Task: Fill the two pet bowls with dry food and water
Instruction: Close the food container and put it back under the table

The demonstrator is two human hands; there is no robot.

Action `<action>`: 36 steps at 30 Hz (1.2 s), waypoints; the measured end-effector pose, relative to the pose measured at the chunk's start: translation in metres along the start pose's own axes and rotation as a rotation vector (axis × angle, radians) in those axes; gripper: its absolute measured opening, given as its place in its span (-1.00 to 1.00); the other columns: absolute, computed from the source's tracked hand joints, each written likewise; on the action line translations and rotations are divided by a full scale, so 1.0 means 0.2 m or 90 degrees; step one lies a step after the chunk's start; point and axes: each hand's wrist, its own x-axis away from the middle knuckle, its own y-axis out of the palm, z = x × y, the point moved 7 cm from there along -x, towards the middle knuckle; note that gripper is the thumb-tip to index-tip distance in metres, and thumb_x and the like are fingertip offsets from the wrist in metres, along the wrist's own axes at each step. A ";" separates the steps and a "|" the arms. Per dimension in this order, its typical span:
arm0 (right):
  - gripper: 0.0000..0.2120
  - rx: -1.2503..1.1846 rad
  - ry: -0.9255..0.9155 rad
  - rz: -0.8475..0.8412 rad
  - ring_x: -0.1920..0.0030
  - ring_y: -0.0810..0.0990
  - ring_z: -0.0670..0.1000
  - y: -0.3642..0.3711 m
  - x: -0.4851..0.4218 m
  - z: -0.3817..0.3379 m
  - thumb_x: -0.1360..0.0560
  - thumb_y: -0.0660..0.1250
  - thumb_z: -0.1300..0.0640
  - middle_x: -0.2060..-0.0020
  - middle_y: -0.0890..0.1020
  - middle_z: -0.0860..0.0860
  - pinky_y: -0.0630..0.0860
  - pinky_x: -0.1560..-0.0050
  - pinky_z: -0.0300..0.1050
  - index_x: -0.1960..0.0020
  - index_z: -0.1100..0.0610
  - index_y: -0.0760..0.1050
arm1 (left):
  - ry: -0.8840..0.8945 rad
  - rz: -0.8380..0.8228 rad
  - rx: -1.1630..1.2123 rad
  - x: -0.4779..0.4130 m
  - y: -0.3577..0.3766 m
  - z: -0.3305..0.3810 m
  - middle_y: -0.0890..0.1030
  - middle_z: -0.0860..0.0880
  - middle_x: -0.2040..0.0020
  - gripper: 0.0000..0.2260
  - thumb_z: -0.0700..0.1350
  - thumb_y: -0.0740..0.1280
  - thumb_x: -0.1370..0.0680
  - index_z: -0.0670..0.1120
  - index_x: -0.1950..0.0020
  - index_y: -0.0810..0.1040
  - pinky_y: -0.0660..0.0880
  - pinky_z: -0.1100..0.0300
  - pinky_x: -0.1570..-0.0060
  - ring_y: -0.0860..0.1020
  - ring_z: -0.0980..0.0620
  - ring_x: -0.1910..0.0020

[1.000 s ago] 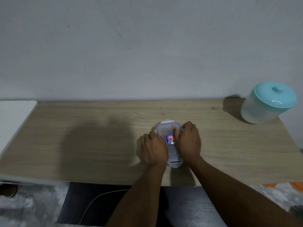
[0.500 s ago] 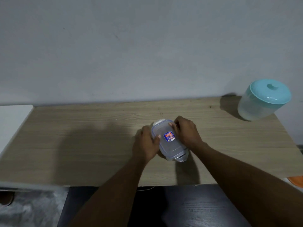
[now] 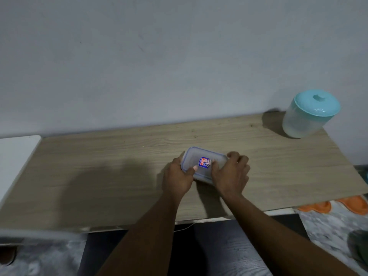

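item 1. lidded plastic food container (image 3: 196,156): clear rectangular box with a blue seal line round the lid, lid on. it sits on the wooden table top (image 3: 99,166), caught between the two sets of fingers, its long side running from the left fingers across to the right fingers. contents cannot be told through the cloudy plastic.

item 2. sticker (image 3: 204,162): blue and red label at the lid's centre, just beside the right thumb tip and near the left thumb tip. print too small to read.

item 3. left hand (image 3: 177,177): grips the container's left end, thumb laid on the lid's near edge, the other fingers curled round the end wall.

item 4. right hand (image 3: 232,174): grips the container's right end, thumb on the lid, fingers (image 3: 238,157) bent over the far right corner.

item 5. jar with a turquoise lid (image 3: 310,114): round, frosted body, knobbed lid on. stands upright well apart from the right fingers, beyond them and to their right, by the wall.

item 6. white surface (image 3: 16,156): flat slab at the table's left end, well apart from the left fingers.

item 7. orange objects (image 3: 338,206): two, possibly slippers, on the floor past the table's near edge, to the right of the right fingers.
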 end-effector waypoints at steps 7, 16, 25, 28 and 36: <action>-0.60 -0.122 0.063 -0.030 -0.15 0.51 0.33 0.09 0.02 0.00 -0.53 0.40 0.08 -0.22 0.41 0.23 0.50 -0.12 0.16 -0.29 0.16 0.37 | -0.069 -0.027 0.044 -0.03 -0.03 -0.07 0.66 -0.10 0.18 -0.64 0.11 0.54 -0.37 -0.12 0.06 0.58 0.45 0.18 0.19 0.62 -0.07 0.14; -0.59 -0.103 0.002 -0.083 -0.19 0.54 0.24 0.07 -0.06 -0.01 -0.53 0.40 -0.01 -0.18 0.54 0.19 0.45 -0.11 0.06 -0.31 0.11 0.43 | -0.102 -0.075 0.091 0.01 -0.04 -0.08 0.55 -0.07 0.30 -0.68 0.07 0.50 -0.43 -0.19 0.18 0.60 0.27 0.31 0.43 0.39 0.11 0.44; -0.52 -0.015 -0.023 -0.194 -0.28 0.49 0.23 0.04 -0.15 -0.02 -0.52 0.42 -0.06 -0.22 0.58 0.21 0.45 -0.17 0.05 -0.31 0.20 0.43 | -0.095 -0.118 0.045 0.01 -0.05 -0.05 0.55 -0.04 0.25 -0.71 0.09 0.46 -0.47 -0.11 0.19 0.50 0.29 0.23 0.42 0.44 0.06 0.34; -0.49 0.036 -0.045 -0.247 -0.25 0.52 0.24 0.04 -0.16 -0.04 -0.53 0.41 -0.04 -0.24 0.55 0.23 0.47 -0.15 0.05 -0.34 0.23 0.40 | -0.076 -0.149 -0.049 -0.01 -0.06 -0.02 0.64 -0.13 -0.03 -0.55 0.19 0.43 -0.45 -0.16 -0.09 0.56 0.41 0.18 0.18 0.58 -0.13 0.04; -0.32 0.133 -0.159 -0.314 -0.41 0.40 0.26 -0.27 -0.25 -0.27 -0.53 0.41 -0.04 -0.41 0.39 0.28 0.37 -0.32 -0.01 -0.51 0.21 0.23 | 0.001 -0.127 -0.192 -0.11 -0.38 0.31 0.42 -0.23 -0.38 -0.30 0.20 0.40 -0.44 -0.15 -0.42 0.28 0.41 -0.05 -0.28 0.40 -0.25 -0.35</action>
